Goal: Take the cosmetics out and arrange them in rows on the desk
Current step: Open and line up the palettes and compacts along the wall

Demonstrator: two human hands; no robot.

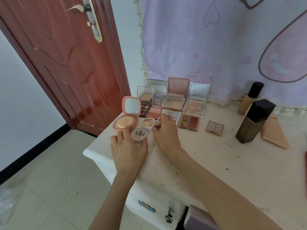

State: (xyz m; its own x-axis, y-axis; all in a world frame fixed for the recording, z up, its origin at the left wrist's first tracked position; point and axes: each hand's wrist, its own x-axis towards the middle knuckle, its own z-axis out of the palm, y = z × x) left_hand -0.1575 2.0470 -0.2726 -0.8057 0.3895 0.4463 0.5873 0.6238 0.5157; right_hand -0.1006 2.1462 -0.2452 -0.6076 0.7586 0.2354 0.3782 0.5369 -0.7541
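Holding a round lid (140, 133) printed with black letters, left hand (128, 150) sits beside right hand (164, 131) gripping the three-shade pot (149, 124)

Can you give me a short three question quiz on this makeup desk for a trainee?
1. True or false: the pink compact stands open with its mirror up.
2. Which of the two hands touches the round lid printed with letters? A) left hand B) right hand
3. Fill in: the four-pan palette lies to the ____ of the small brown square case in the picture.

Key: 1 true; 2 A; 3 left
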